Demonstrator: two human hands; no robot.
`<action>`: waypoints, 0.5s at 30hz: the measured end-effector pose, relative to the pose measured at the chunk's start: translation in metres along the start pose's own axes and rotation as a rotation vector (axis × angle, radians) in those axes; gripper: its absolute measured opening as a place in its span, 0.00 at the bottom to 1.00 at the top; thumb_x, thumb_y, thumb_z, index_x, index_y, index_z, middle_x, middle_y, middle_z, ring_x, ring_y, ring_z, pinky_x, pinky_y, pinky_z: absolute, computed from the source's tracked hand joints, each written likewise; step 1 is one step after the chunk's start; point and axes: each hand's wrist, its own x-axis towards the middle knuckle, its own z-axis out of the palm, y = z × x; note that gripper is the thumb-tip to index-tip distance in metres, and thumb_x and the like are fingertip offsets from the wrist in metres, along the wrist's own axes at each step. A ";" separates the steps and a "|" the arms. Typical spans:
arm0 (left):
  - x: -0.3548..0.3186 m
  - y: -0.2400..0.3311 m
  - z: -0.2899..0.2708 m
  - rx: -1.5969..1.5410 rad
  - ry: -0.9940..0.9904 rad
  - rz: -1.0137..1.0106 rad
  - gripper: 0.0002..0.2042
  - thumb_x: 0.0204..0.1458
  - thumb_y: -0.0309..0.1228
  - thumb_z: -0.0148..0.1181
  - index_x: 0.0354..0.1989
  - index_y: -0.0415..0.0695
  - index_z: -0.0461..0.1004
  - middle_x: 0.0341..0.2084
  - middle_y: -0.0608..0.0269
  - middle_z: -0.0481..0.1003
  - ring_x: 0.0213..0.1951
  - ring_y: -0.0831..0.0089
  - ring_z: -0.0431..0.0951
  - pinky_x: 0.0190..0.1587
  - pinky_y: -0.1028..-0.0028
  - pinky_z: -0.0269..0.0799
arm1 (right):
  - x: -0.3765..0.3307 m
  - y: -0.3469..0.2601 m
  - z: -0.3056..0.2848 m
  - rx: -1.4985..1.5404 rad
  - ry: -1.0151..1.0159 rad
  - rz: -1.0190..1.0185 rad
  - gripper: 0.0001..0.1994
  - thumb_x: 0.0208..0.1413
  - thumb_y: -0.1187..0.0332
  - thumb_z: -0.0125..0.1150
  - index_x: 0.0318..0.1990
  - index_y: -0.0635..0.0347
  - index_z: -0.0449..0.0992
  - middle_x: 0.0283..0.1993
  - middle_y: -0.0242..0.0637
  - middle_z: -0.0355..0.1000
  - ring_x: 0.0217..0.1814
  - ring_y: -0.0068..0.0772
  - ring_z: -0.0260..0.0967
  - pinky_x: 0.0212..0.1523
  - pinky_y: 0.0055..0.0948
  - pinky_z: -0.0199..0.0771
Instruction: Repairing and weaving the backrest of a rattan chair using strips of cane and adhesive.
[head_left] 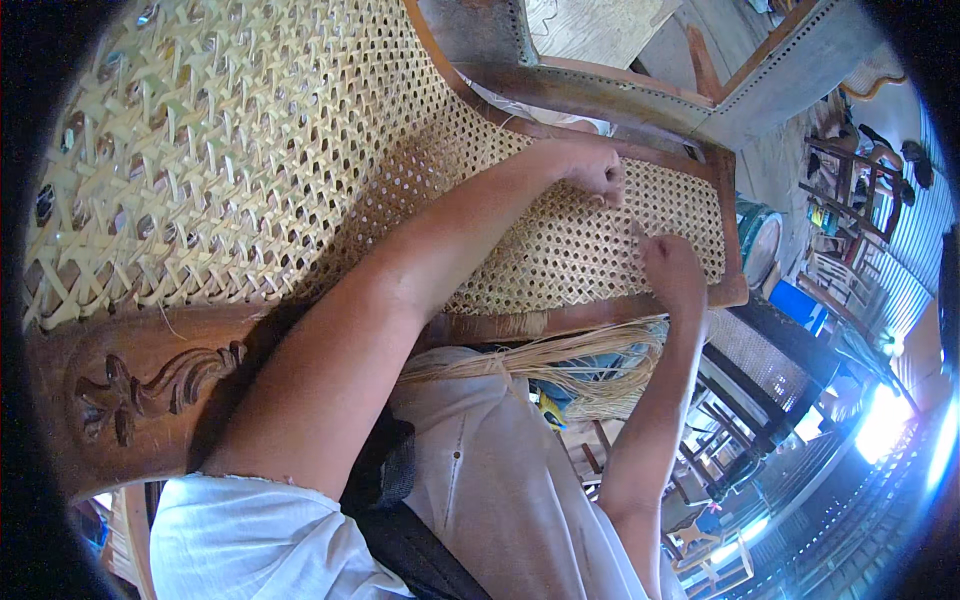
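A wooden furniture frame carries woven cane webbing (350, 130) with a pattern of small holes, stretching from the upper left to the right. Over the right part of the webbing, my left hand (597, 172) is closed in a fist, and what its fingers hold, if anything, is hidden. Lower and to the right, my right hand (674, 265) is also closed, close above the cane. A thin pale tip shows at its fingers, too small to name. A bundle of loose cane strands (590, 350) lies across my lap, below the frame's near rail (580, 316).
A carved wooden panel (150, 385) borders the webbing at left. Another wooden frame with a row of drilled holes (630, 85) stands beyond it. A round bucket-like container (762, 240) sits at right, with a dark caned piece (765, 360) and several chairs behind.
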 end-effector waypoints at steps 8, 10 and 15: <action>-0.005 0.008 -0.008 0.249 -0.027 -0.030 0.12 0.46 0.39 0.64 0.34 0.44 0.80 0.29 0.56 0.80 0.32 0.65 0.78 0.37 0.62 0.72 | 0.027 -0.028 0.053 0.114 0.386 0.056 0.19 0.50 0.56 0.64 0.37 0.63 0.70 0.35 0.58 0.73 0.41 0.62 0.72 0.40 0.55 0.68; -0.010 0.011 -0.012 0.326 0.008 -0.056 0.11 0.45 0.37 0.63 0.33 0.44 0.80 0.29 0.56 0.80 0.32 0.66 0.78 0.36 0.64 0.72 | 0.028 -0.018 0.052 0.169 0.378 -0.017 0.16 0.48 0.60 0.63 0.36 0.64 0.70 0.34 0.57 0.73 0.39 0.59 0.72 0.40 0.53 0.68; -0.019 0.019 -0.016 0.038 -0.029 0.001 0.09 0.43 0.34 0.63 0.33 0.46 0.81 0.28 0.59 0.80 0.32 0.69 0.78 0.35 0.69 0.73 | -0.018 0.042 0.026 0.272 0.405 -0.114 0.12 0.43 0.71 0.61 0.34 0.65 0.69 0.28 0.49 0.69 0.31 0.48 0.68 0.37 0.42 0.68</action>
